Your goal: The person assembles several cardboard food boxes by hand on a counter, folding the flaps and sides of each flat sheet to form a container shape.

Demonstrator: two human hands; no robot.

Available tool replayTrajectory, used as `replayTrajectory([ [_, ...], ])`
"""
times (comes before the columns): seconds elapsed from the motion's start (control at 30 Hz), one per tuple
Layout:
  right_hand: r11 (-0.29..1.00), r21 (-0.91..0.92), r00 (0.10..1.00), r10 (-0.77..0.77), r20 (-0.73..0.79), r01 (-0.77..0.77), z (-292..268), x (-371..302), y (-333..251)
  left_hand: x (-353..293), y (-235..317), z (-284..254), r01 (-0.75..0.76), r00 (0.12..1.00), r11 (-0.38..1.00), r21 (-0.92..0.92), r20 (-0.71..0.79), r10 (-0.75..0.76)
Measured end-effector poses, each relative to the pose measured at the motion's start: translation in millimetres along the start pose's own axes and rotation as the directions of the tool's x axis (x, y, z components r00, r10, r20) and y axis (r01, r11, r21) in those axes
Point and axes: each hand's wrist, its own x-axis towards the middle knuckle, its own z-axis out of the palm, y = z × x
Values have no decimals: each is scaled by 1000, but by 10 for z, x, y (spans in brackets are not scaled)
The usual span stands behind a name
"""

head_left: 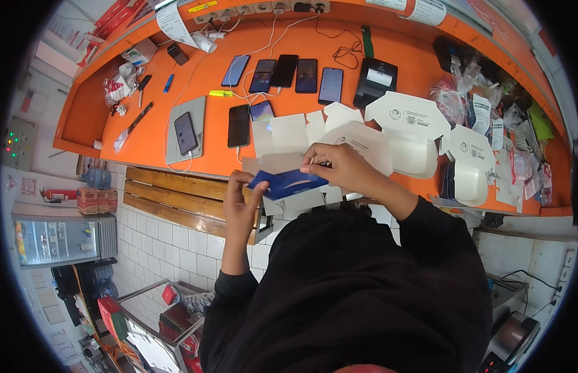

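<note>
Over the near edge of the orange counter, both my hands grip a blue cardboard piece (276, 188) with a pale curved gap in it. My left hand (241, 196) pinches its left end between thumb and fingers. My right hand (338, 166) closes on its upper right part, fingertips pressed together. White unfolded carton card (289, 133) lies behind and under the blue piece; whether the two are joined, I cannot tell. To the right stand a white lidded food box (413, 155), its lid up, and another open food box (470, 183) with dark outer walls.
Several phones, including a black phone (238, 126), lie on the orange counter (146, 133) among white charging cables. A black receipt printer (376, 81) stands behind the boxes. Plastic bags (450, 99) pile up at right. Below the counter is a wooden bench (171, 199).
</note>
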Motion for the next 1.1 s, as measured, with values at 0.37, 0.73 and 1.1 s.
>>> replayTrajectory([
  [0.37, 835, -421, 933, -288, 218, 356, -448, -192, -563, 149, 641, -70, -123, 952, 959, 254, 302, 42],
  [0.73, 836, -470, 939, -342, -44, 282, -412, -114, -387, 207, 815, 225, 26, 932, 876, 481, 305, -195],
  [1.1, 866, -371, 941, -324, 92, 335, -468, -70, -463, 160, 991, 263, -103, 908, 908, 407, 411, -82],
])
